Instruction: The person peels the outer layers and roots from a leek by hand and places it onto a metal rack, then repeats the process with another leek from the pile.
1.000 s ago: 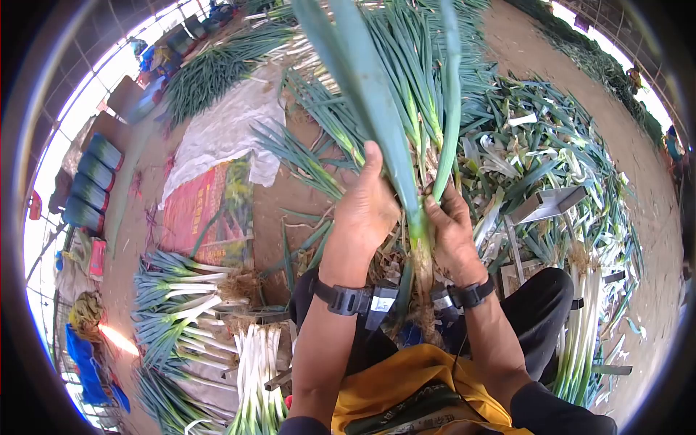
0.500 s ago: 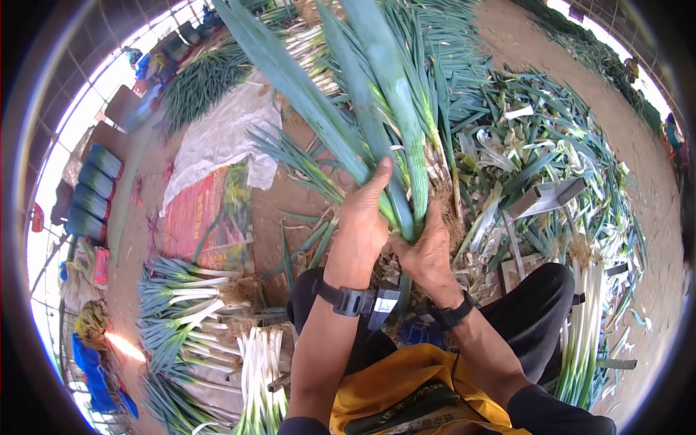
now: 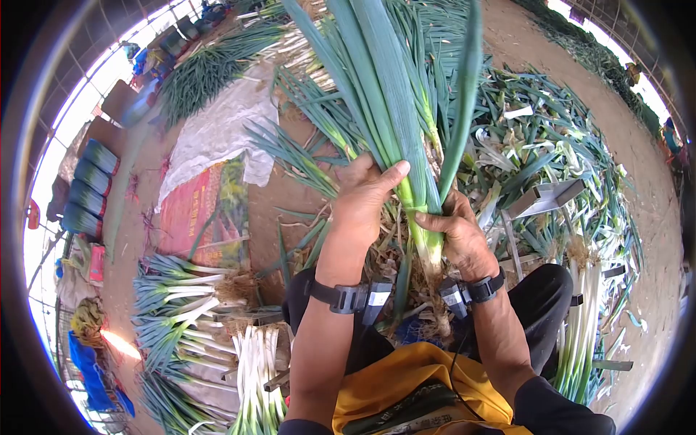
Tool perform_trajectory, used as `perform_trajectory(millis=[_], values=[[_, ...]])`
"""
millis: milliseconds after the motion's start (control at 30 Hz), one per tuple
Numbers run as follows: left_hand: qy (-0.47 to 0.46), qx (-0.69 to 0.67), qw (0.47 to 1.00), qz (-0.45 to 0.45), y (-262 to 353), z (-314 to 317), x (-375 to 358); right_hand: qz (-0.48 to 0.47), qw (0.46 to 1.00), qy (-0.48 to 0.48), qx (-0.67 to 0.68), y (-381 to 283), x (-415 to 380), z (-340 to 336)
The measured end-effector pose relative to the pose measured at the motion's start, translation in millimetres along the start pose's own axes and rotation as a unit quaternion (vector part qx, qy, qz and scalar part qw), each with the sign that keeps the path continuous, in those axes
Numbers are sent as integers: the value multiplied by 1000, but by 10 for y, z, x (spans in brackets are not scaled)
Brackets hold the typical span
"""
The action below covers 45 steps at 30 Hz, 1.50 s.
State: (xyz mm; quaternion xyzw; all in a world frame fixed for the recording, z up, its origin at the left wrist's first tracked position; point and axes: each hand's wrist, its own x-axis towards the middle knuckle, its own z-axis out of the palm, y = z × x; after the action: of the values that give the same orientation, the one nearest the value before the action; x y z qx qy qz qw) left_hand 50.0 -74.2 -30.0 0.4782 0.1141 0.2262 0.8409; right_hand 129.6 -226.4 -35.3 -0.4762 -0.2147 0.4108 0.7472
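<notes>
A thick green onion [image 3: 388, 94] stands upright in front of me, its broad leaves fanned upward and its roots hanging over my lap. My left hand [image 3: 368, 194] is wrapped round the stalk where the leaves begin, thumb pressed across the front. Lower and to the right, my right hand [image 3: 462, 235] is closed at the pale part of the stalk, its thumb lying across it. One separate leaf [image 3: 465, 94] angles out to the right and runs down to the right hand's fingers, which are partly hidden.
A heap of stripped leaves [image 3: 551, 145] lies to the right, beside a metal bracket [image 3: 547, 199]. Trimmed white-stemmed onions [image 3: 257, 370] rest at lower left, near rooted bunches [image 3: 181, 304]. More onions [image 3: 449, 43] are piled ahead. A white sheet [image 3: 217, 130] covers ground at left.
The onion has risen, bringing its white base and roots into view. A leaf now splays to the right. My right hand has moved right and turned, with its thumb across the stalk.
</notes>
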Motion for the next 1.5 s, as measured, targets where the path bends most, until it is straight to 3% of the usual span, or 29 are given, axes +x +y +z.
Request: perform_trajectory(millis=[67, 200, 267, 333, 467, 600, 667, 767, 833, 967, 1100, 1167, 1233, 1333, 1433, 1500], values=[[30, 31, 996, 78, -12, 61, -7, -25, 999, 17, -33, 65, -14, -18], [118, 67, 984, 112, -18, 88, 11, -57, 990, 74, -105, 189, -174, -30], [153, 86, 976, 127, -8, 91, 12, -70, 992, 77, -77, 251, -268, -10], [156, 92, 975, 126, -10, 100, -3, -75, 993, 86, -20, 336, -307, -19], [155, 69, 975, 144, -5, 129, -29, -68, 995, 69, -27, 246, -303, 45], [173, -38, 981, 72, -15, 305, -109, -96, 989, 108, -16, 298, -175, 41], [127, -109, 984, -54, -57, 323, -126, -127, 986, 97, 42, 250, -87, 139], [192, -54, 980, 25, -94, 238, -23, -136, 988, 65, 12, 283, -126, 193], [211, -59, 976, 3, -65, 156, -5, -131, 990, 57, -13, 354, -219, 134], [221, -40, 973, 44, 108, -14, -17, -100, 994, 32, 30, 328, -562, 118], [233, -35, 969, 70, 237, -61, -82, -37, 992, 113, 34, 400, -824, -130], [256, -13, 961, 102, 326, -73, -77, -3, 986, 86, -145, 461, -930, -282], [248, -21, 963, 99, 383, -141, -105, 29, 985, 76, -154, 471, -1062, -305], [264, -32, 959, 97, 437, -215, -89, 104, 926, 7, -364, 605, -1199, -463], [272, 9, 953, 133, 470, -267, -108, 158, 890, -10, -428, 581, -1243, -516], [328, 10, 933, 144, 529, -247, -108, 127, 888, 14, -441, 856, -1291, -758]])
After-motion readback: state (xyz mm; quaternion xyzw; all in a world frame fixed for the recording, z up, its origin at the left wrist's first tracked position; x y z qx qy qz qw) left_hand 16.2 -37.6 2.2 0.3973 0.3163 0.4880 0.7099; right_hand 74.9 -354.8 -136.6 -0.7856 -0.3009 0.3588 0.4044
